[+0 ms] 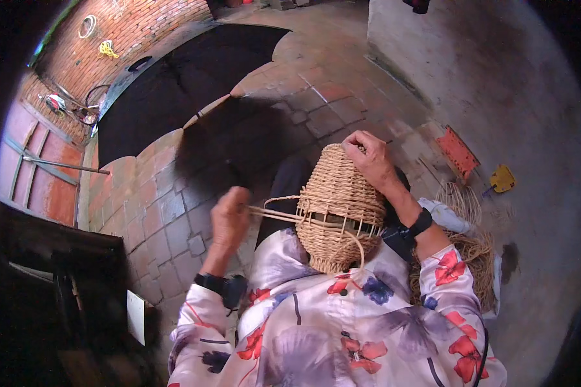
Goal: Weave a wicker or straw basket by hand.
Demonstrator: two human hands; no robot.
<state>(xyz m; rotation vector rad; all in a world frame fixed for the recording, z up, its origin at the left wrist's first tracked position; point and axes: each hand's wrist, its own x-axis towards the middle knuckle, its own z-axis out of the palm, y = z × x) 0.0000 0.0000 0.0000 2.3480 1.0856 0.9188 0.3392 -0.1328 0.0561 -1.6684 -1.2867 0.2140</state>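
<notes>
A tan woven basket (332,184) rests in my lap, with a band of bare upright ribs around its lower middle. My left hand (232,217) is closed on pale cords (277,215) that stretch to that band, out to the basket's left. One loose strand loops down over the lower part. My right hand (368,161) grips the upper end of the basket, fingers curled over its edge.
A black open umbrella (148,97) lies behind on the tiled floor (164,251). Bundled cord (474,271) and a white sack sit to my right, near an orange object (457,151) and a yellow scoop (502,177). Dark furniture (71,277) stands at lower left.
</notes>
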